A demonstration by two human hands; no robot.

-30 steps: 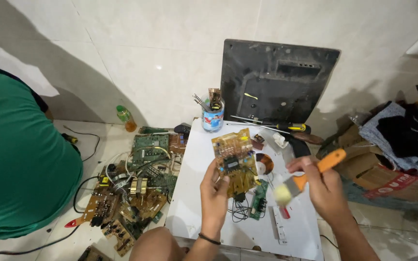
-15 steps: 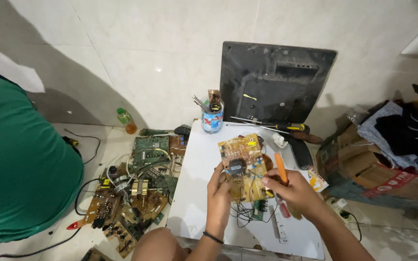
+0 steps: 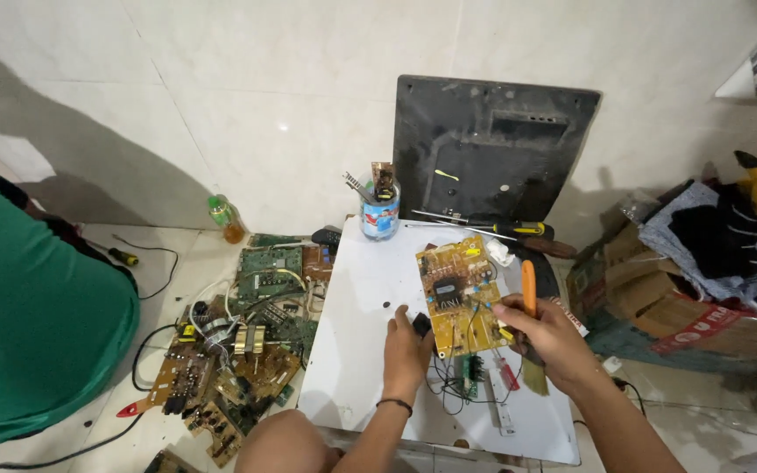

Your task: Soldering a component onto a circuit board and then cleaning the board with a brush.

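Right hand point(image 3: 547, 337): grip closed around a brush point(image 3: 529, 302) with an orange handle, the handle standing up out of the fist and the bristle end showing pale below the hand. Left hand point(image 3: 406, 349): fingers curled at the near left edge of a yellow board point(image 3: 456, 291), touching a small black part there; whether the grip is closed on that part or only resting against it cannot be told. A dark band sits on the left wrist. The board lies flat on the white tabletop point(image 3: 363, 324), between the two hands, slightly tilted, with wires point(image 3: 449, 385) and a small green board trailing from its near edge. At the far side of the tabletop stands a cup point(image 3: 379, 212) holding tools, and just beside it lies a screwdriver point(image 3: 484, 227) with a yellow and black handle. A dark panel point(image 3: 491, 156) leans upright against the tiled wall behind the tabletop. On the floor to the left lies a heap of circuit boards point(image 3: 247, 342), green and brown, with tangled cables. A bottle point(image 3: 226, 218) of amber liquid stands near the wall beyond the heap. A person in a green shirt point(image 3: 28, 333) is at the left edge, well apart from the hands. Cardboard boxes point(image 3: 650, 298) and piled cloth sit to the right.
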